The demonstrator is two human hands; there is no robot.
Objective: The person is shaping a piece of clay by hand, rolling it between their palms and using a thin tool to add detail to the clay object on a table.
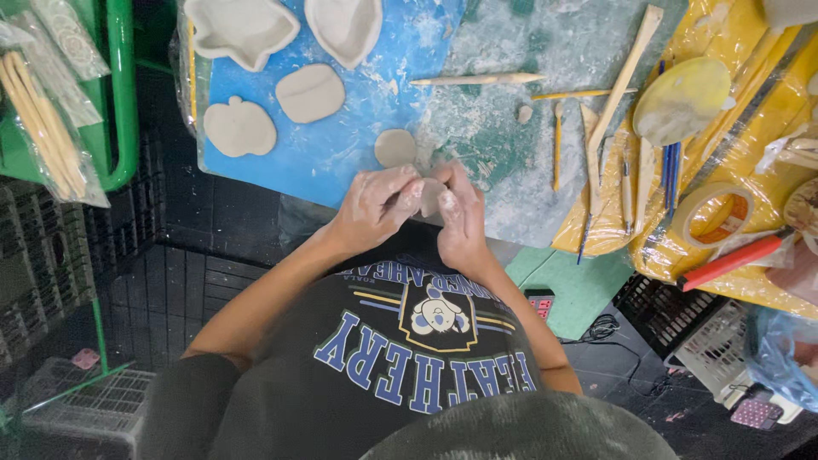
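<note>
My left hand [375,204] and my right hand [460,223] meet at the near edge of the table, both dusted with clay. Together they pinch a small pale clay piece [431,198] between the fingertips; most of it is hidden by my fingers. Just beyond them a small round clay disc [395,146] lies on a blue mat [341,162]. Further back on the mat sit a pumpkin-shaped clay slab [240,128] and a rounded clay slab [310,92].
Two hollow clay dishes [241,30] [345,27] stand at the mat's far edge. Wooden modelling tools [477,79] [622,77] lie on the dusty green surface [511,145]. Right: yellow plastic sheet [750,111], tape roll [716,213], red-handled tool [733,260]. Left: green frame [123,94], bagged sticks [38,119].
</note>
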